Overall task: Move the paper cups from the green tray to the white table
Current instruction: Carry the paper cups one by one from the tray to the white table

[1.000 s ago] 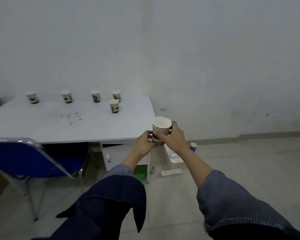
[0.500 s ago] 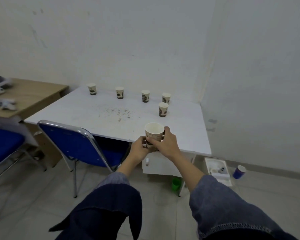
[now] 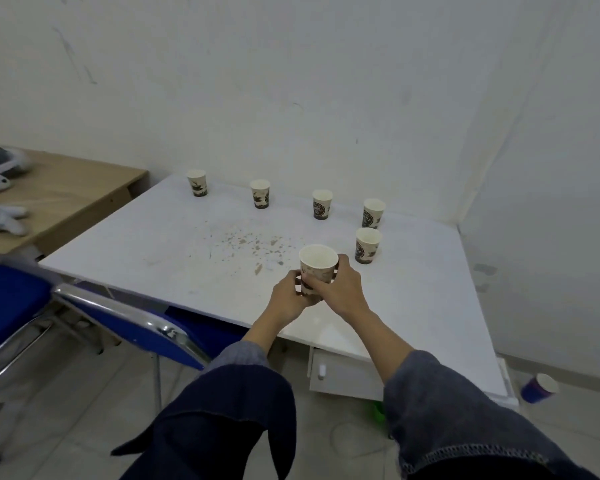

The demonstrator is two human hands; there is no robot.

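Observation:
A paper cup (image 3: pixel 318 265) with a brown print sits upright between both my hands above the white table (image 3: pixel 160 251). My left hand (image 3: pixel 286 299) grips its lower left side and my right hand (image 3: pixel 342 289) wraps its right side. Several more paper cups stand on the table: a row along the far edge from the leftmost cup (image 3: pixel 197 182) to the rightmost cup (image 3: pixel 373 213), and one cup (image 3: pixel 367 245) nearer, just right of the held cup. The green tray is not in view.
A blue chair (image 3: pixel 125 323) with a chrome frame stands at the table's near left edge. A wooden desk (image 3: pixel 70 199) with grey cloth items lies to the left. A blue cup (image 3: pixel 538 388) lies on the floor at right. Brown specks mark the table's middle.
I have come closer and turned left toward the table. The cup in both hands has moved from beyond the table's right corner to above its surface.

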